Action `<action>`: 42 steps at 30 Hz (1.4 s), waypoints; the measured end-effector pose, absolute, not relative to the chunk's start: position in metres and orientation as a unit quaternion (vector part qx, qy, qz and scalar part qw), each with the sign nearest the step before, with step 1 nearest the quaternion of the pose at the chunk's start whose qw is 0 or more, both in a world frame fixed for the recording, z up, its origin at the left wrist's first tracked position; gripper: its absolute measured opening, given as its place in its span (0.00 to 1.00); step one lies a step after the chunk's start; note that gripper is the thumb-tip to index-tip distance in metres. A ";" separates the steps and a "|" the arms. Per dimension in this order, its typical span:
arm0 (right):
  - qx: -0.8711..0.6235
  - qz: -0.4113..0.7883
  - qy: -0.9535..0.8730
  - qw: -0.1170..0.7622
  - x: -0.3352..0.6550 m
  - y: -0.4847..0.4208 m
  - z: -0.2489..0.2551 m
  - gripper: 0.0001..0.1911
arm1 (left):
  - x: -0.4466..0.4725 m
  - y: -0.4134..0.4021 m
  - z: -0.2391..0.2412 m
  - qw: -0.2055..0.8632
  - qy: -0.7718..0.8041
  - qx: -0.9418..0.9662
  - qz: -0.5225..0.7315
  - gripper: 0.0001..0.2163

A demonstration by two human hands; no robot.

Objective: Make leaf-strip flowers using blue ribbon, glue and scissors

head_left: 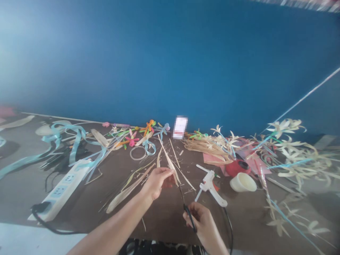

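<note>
My left hand (162,179) is closed, pinching a pale dried strip, perhaps corn husk (168,153), over the middle of the table. In my right hand (199,216) is a pair of black-handled scissors (190,216), fingers wrapped round the handles. The blades reach up to the lower end of the strip by my left fingers; whether they are touching it I cannot tell. More long dried strips (127,189) lie left of my left hand. A white glue gun (211,187) rests on the table to the right of the scissors.
A white power strip (62,187) with a black plug is at left, near blue ribbon (77,132). A cream cup (243,182) and red roll (237,167) stand right, beside pale husk-like flowers (289,152). Colourful flowers (131,137) line the back by the blue wall (170,63).
</note>
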State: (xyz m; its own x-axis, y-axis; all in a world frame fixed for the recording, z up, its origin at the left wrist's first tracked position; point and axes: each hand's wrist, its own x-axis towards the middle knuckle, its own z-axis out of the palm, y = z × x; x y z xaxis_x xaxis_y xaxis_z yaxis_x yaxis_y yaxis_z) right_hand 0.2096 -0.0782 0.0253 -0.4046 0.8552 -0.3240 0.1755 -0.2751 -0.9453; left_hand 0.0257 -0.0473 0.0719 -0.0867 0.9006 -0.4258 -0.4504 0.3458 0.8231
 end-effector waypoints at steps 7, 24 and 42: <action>-0.476 0.641 -0.541 0.265 0.208 -0.078 0.028 0.13 | 0.027 -0.048 0.072 0.620 0.517 0.247 0.535 0.09; -0.473 0.649 -0.525 0.281 0.207 -0.078 0.018 0.15 | 0.027 -0.048 0.066 0.621 0.522 0.257 0.525 0.09; -0.430 0.741 -0.427 0.289 0.212 -0.080 0.026 0.15 | 0.026 -0.047 0.064 0.664 0.468 0.195 0.549 0.10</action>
